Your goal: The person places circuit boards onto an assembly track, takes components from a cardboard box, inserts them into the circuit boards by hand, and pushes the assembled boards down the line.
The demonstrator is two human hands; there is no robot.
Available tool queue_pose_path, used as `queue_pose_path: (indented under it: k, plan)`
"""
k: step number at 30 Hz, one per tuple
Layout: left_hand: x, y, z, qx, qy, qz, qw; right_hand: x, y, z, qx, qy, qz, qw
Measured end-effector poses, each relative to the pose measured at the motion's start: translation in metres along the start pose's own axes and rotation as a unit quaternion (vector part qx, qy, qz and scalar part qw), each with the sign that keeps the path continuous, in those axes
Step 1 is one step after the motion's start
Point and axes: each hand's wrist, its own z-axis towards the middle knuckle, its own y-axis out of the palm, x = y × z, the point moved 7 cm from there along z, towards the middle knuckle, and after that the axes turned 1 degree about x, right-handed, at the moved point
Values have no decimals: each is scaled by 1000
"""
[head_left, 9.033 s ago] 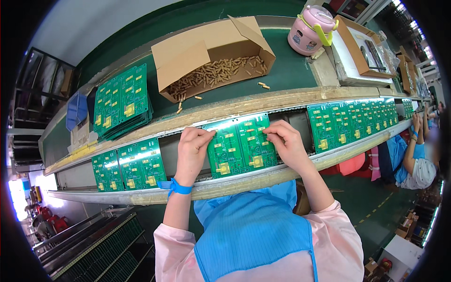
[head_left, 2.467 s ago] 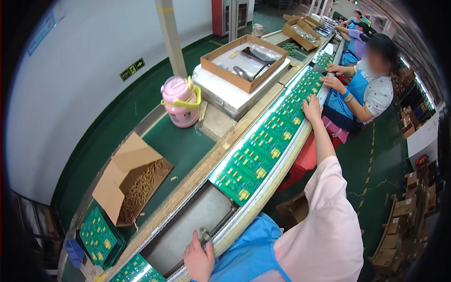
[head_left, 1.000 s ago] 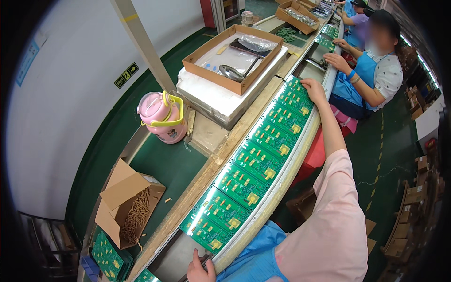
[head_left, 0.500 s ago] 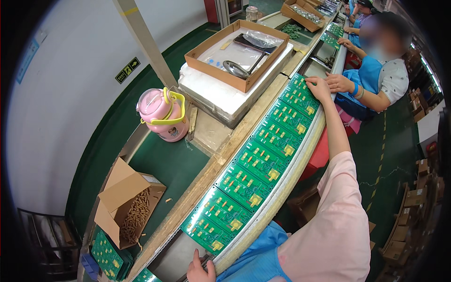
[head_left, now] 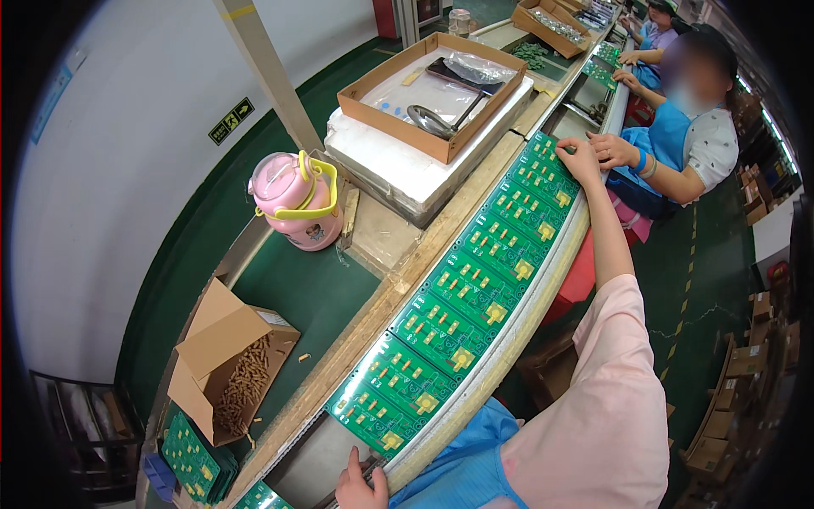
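Green circuit boards (head_left: 475, 276) lie in a row along the rail, with small orange and pale parts and a yellow patch on each. My right arm stretches to the far end of the row. There my right hand (head_left: 583, 163) bends its fingers together at the edge of the farthest board (head_left: 536, 174); what they hold, if anything, is hidden. Low in the view, my left hand (head_left: 363, 485) rests by the rail, just below the nearest board (head_left: 373, 417). Its thumb and forefinger are apart with nothing seen between them.
An opened carton (head_left: 242, 373) of small tan parts stands at left, beside stacked green boards (head_left: 191, 458). A pink jug (head_left: 297, 208) and a shallow cardboard tray (head_left: 441, 144) with a ladle sit beyond the wooden ledge. A co-worker's hand (head_left: 615, 151) is close to my right hand.
My right hand's fingers, more stretched out over the far board before, are now drawn in and bent at its edge. My left hand has stayed nearly still.
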Motion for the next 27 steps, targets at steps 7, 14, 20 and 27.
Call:
queue_pose_path:
  k: [7,14,20,27]
  plan:
    - [-4,2,-1,4,19,-22,1000,44,-2,8,58,77,200,975]
    - [-1,4,0,39,61,-40,997,11,-13,-88,154,2,226,962]
    - [-21,10,-3,67,104,-17,992,-239,-9,-341,-51,-40,710,702]
    - [-27,5,-15,27,168,-10,985,-403,17,-515,-573,-261,473,616]
